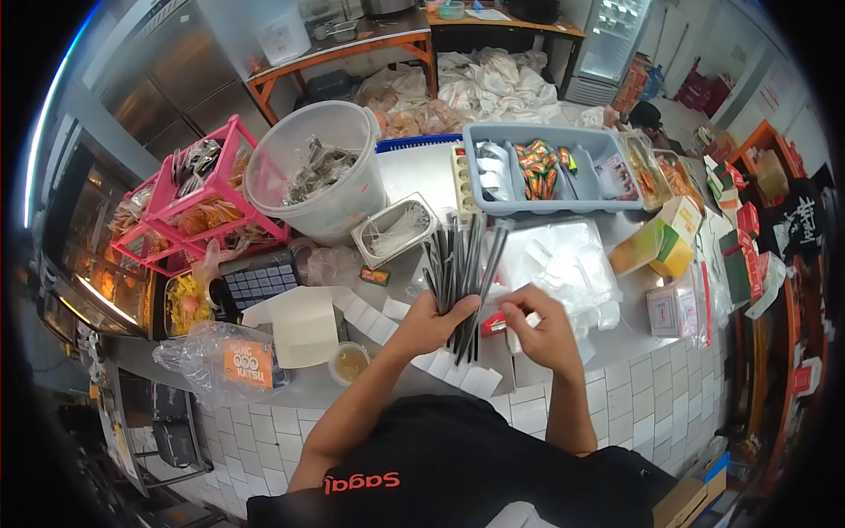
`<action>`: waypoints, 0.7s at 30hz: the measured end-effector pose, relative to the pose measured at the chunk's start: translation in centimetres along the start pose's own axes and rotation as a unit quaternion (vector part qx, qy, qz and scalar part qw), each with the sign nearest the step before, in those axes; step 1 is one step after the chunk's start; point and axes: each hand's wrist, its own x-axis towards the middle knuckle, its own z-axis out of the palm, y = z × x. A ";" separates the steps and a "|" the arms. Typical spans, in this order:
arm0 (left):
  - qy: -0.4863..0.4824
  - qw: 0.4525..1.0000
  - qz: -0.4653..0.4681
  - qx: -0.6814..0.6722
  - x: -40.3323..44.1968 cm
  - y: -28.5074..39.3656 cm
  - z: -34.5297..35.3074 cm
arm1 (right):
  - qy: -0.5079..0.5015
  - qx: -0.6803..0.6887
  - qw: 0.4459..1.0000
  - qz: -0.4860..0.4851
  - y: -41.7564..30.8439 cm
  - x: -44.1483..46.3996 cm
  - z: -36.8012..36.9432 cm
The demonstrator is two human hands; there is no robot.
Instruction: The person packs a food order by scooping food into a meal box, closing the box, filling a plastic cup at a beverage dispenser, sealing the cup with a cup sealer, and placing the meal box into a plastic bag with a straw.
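My left hand is wrapped round a loose bundle of long black straws. They stand roughly upright, fanned at the top, with their lower ends below my fist. Just right of the bundle is my right hand, its thumb and fingers pinched together. What it pinches, if anything, I cannot make out. A small red and white item shows between the two hands, partly hidden. Behind my right hand lies a stack of clear plastic bags. White paper slips run along the counter under my left forearm.
A blue-grey divided tray holds sachets at the back. Left of it stand a metal container, a large clear tub and a pink rack. Near the front edge are a sauce cup and an open carton.
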 end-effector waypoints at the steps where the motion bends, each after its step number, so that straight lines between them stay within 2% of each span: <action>1: -0.005 1.000 -0.002 0.001 -0.3 -0.2 -0.1 | 0.078 -0.032 0.995 -0.051 -0.9 -0.1 -0.3; 2: -0.020 0.999 -0.002 0.041 -0.7 -0.6 -0.2 | 0.107 -0.017 0.990 -0.091 -1.9 0.0 -0.2; 3: -0.034 0.996 -0.002 0.080 -1.0 -0.8 -0.2 | 0.109 -0.018 0.990 -0.089 -3.3 0.2 -0.1; 5: -0.073 0.993 0.019 0.094 -1.6 -0.8 0.1 | 0.042 -0.073 0.992 -0.097 -5.9 0.9 0.4; 7: -0.092 0.983 0.089 0.128 -2.1 -1.4 0.4 | 0.033 -0.050 0.994 -0.094 -5.2 1.3 1.7; 9: -0.094 0.982 0.090 0.136 -2.4 -2.3 0.0 | -0.004 0.001 0.999 -0.037 -4.2 1.8 2.6; 13: -0.106 0.984 0.036 0.142 -4.0 -1.6 -0.5 | -0.014 0.045 0.998 0.035 -3.3 1.8 3.8; 14: -0.100 0.985 0.016 0.139 -4.2 -1.0 -0.5 | -0.015 0.045 0.998 0.035 -3.2 1.8 4.0; 16: -0.091 0.987 -0.004 0.134 -4.2 -1.0 -0.8 | 0.012 0.138 0.990 0.027 -3.1 1.7 4.1; 19: -0.083 0.989 -0.022 0.124 -3.9 -1.6 -0.8 | 0.036 0.149 0.987 0.053 -2.6 1.9 3.7; 21: -0.082 0.989 -0.020 0.120 -3.9 -1.6 -0.7 | 0.023 0.138 0.990 0.033 -2.7 2.0 3.3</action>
